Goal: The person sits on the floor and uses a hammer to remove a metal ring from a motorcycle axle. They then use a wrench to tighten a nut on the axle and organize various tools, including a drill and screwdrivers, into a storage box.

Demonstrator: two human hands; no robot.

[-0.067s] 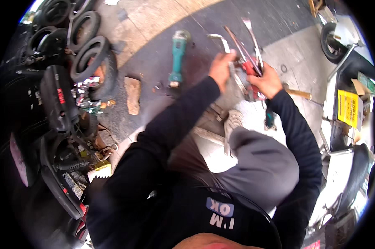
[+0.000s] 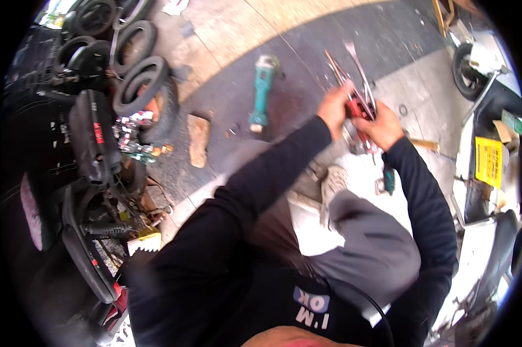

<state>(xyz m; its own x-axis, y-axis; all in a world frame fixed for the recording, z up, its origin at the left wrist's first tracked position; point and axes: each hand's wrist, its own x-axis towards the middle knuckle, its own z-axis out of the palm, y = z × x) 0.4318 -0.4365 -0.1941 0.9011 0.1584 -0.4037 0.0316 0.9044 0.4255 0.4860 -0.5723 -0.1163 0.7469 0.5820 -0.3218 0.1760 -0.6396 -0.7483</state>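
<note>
My right hand [image 2: 382,126] is closed round a bundle of hand tools with red handles [image 2: 359,110]. A long metal bar with a flattened tip [image 2: 362,72] sticks out of the bundle, away from me. Beside it a thinner, reddish-brown shaft [image 2: 333,62] points the same way. Against the bundle's left side my left hand [image 2: 334,110] is closed, its fingertips blurred on the tools. Below my right hand a dark green tool [image 2: 388,180] lies near my shoe [image 2: 334,185]. A wooden handle [image 2: 424,144] shows just right of my right wrist.
A teal angle grinder [image 2: 261,95] lies on the dark floor, left of my hands. Further left is a rough brown block [image 2: 198,140]. Tyres [image 2: 135,46] and motorcycle parts [image 2: 90,136] crowd the left side. A scooter [image 2: 472,191] carrying a yellow box [image 2: 489,162] stands at right.
My left hand has come in against the tools in my right hand. The bent silver bar it held apart no longer shows separately. The whole view has shifted slightly.
</note>
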